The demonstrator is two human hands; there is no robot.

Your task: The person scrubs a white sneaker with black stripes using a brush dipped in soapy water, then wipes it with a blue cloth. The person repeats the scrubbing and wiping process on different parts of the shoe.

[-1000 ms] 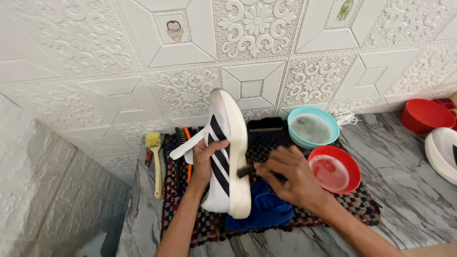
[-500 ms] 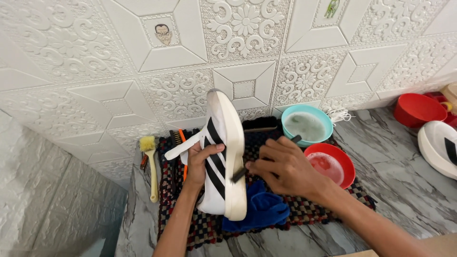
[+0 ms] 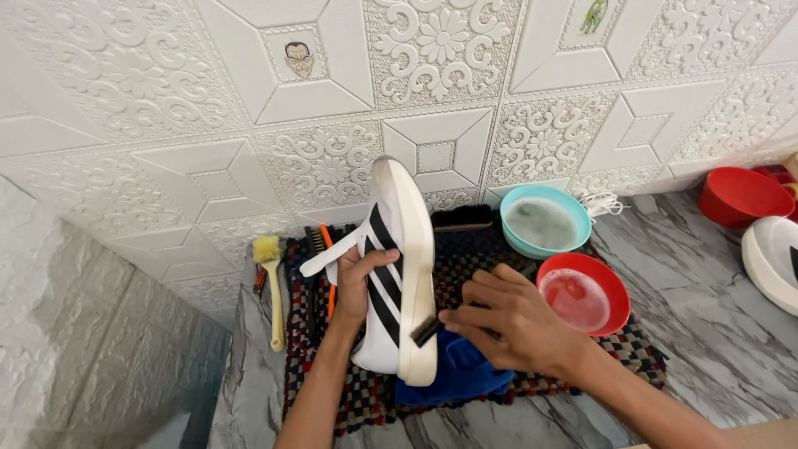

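A person's left hand (image 3: 359, 283) grips a white sneaker (image 3: 399, 266) with black stripes, holding it upright on its side above a checkered mat (image 3: 332, 399). Their right hand (image 3: 507, 320) is closed around a small dark brush (image 3: 426, 330), pressed against the sneaker's sole edge, above a blue cloth (image 3: 453, 378).

Around the checkered mat (image 3: 582, 366): bare marble (image 3: 715, 333) to its right, teal bowl (image 3: 546, 220) and red bowl (image 3: 583, 293) crowding its right half, brushes (image 3: 271, 283) along its left edge, patterned wall (image 3: 432, 91) directly behind.
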